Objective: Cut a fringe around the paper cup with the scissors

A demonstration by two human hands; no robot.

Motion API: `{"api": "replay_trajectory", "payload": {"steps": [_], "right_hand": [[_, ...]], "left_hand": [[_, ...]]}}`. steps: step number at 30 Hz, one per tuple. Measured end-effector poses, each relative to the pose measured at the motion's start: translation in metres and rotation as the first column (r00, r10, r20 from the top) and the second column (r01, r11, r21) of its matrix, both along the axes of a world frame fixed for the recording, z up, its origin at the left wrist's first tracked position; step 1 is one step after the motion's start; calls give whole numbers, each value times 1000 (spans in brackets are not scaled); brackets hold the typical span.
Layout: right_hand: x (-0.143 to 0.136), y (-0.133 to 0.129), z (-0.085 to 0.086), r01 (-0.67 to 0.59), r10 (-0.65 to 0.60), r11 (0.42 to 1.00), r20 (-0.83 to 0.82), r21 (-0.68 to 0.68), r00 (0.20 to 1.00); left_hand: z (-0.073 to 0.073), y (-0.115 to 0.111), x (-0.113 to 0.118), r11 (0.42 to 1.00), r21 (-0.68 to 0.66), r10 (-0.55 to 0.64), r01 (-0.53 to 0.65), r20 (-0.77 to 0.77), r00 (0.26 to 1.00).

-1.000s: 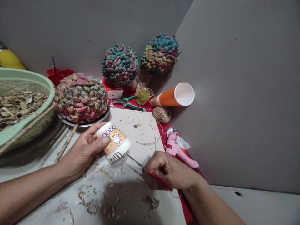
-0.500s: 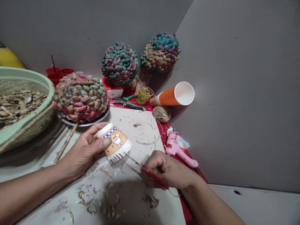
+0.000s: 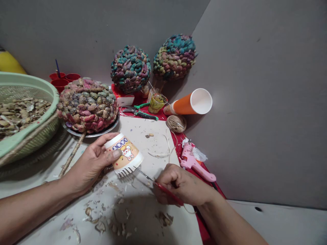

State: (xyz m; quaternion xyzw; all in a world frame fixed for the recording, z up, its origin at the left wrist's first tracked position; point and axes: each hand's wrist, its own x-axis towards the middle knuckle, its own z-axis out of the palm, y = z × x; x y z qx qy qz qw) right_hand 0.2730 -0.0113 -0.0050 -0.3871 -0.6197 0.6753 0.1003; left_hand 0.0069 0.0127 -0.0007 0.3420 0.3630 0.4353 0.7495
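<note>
My left hand (image 3: 98,160) is closed on a paper cup (image 3: 131,153) printed with a white rabbit, thumb on the near side. The cup is tilted, and part of its lower rim is slit into short narrow strips. A pair of scissors with red handles (image 3: 170,194) is in my right hand (image 3: 178,183), fingers wrapped around the grips. The blade tips reach the cup's rim, just right of the last slit. Shell scraps (image 3: 122,228) litter the board (image 3: 143,190) beneath both hands.
At left stand a green basket (image 3: 48,127) of shells and a colourful shell-covered ball (image 3: 88,107) in a metal dish. Two more balls (image 3: 130,69) are behind. Pruning shears (image 3: 145,115), orange cups (image 3: 182,103), twine (image 3: 176,124) and a pink glue gun (image 3: 195,163) line the far and right edges.
Almost nothing differs. The cup has shifted very slightly left at its slit rim, while the scissors stay at about the same spot by it.
</note>
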Motion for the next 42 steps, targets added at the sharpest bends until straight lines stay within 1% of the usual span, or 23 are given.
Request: {"api": "replay_trajectory", "payload": {"steps": [6, 11, 20, 24, 28, 33, 37, 42], "right_hand": [[-3, -1, 2, 27, -27, 1000, -18, -1, 999], [-2, -1, 2, 11, -11, 1000, -21, -5, 1000], [-7, 0, 1, 27, -31, 993, -36, -111, 999], [-8, -1, -2, 46, -55, 992, -77, -117, 996], [-6, -2, -4, 37, -45, 993, -74, -108, 996], [-7, -2, -4, 31, -41, 991, -76, -131, 996], [-9, -2, -2, 37, -49, 985, -67, -166, 997], [-8, -2, -4, 43, -70, 965, -96, -259, 993]], "left_hand": [[-1, 0, 0, 1000, 9, 6, -6, 10, 1000], [-3, -1, -1, 1000, -1, -2, 2, 3, 1000], [-1, -1, -1, 1000, 7, 17, -17, -10, 1000], [0, -2, 1, 1000, 5, 23, -22, -22, 1000], [2, -3, 3, 1000, -14, 3, -3, 12, 1000], [4, -3, 3, 1000, 26, -6, 5, 41, 999], [6, -2, 2, 999, 44, 4, -5, 13, 1000], [7, -2, 0, 997, 81, 0, 1, -17, 1000]]}}
